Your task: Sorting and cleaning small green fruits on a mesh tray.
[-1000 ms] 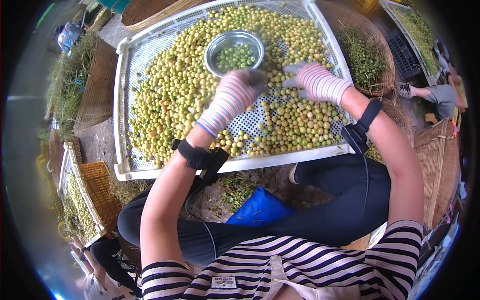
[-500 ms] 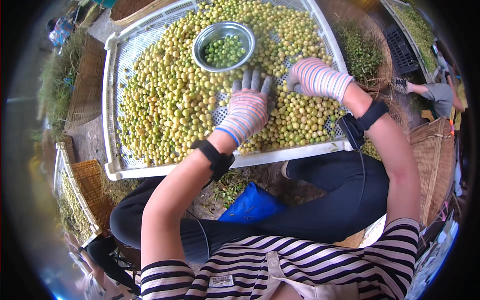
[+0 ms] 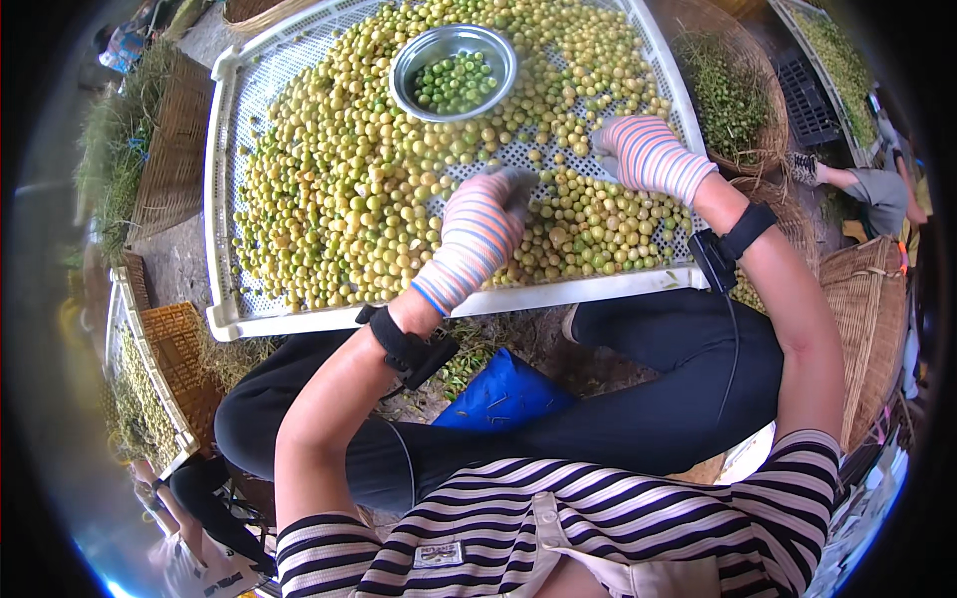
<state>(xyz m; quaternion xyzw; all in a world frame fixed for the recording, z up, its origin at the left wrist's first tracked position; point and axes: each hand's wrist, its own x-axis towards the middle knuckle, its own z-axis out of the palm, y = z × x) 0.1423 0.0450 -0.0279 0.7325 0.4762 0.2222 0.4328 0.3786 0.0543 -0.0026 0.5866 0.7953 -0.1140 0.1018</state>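
Small round yellow-green fruits (image 3: 349,199) cover a white perforated tray (image 3: 215,199) in front of me. On top of them, toward the far side, sits a shiny metal bowl (image 3: 399,95) with greener fruits (image 3: 454,82) in it. My left hand (image 3: 478,229), in a striped glove with grey fingers, is at the fruits below the bowl, its fingers curled. To its right, my right hand (image 3: 653,154) wears a similar glove and bends its fingers down near the fruits. What either hand holds, if anything, is hidden.
Wicker baskets (image 3: 164,149) holding stemmed greenery stand to the left and at the right. A yellow crate (image 3: 181,354) is at lower left, a black crate (image 3: 802,100) at upper right. Blue cloth or plastic (image 3: 508,394) lies between my legs. Other people are at the edges.
My left hand has gone from fingers spread over the fruits to curled, shifting slightly nearer me. My right hand has moved a little rightward. A bare patch of tray shows between them.
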